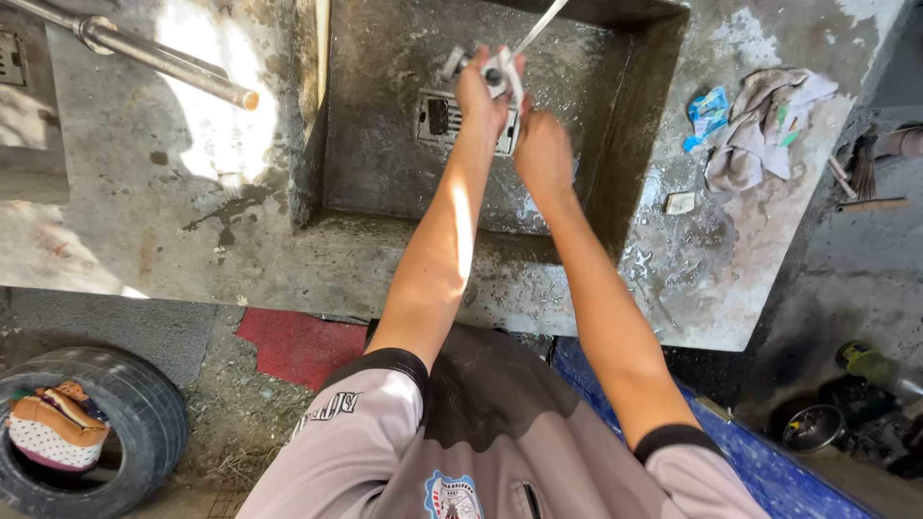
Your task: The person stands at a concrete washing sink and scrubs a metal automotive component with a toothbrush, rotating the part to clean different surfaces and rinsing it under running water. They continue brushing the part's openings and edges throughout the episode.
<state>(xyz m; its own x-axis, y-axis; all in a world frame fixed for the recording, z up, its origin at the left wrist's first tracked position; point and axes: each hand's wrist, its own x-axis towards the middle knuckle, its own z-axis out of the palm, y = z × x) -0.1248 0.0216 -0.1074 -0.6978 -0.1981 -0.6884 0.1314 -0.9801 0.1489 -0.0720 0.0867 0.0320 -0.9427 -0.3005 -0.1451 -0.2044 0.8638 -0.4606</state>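
One metal part (488, 73), two hands' grip

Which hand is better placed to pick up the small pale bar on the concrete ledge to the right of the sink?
The right hand, probably. It sits nearer to the pale bar on the ledge, and its grip looks looser. The left hand holds the small metal part over the sink, farther away.
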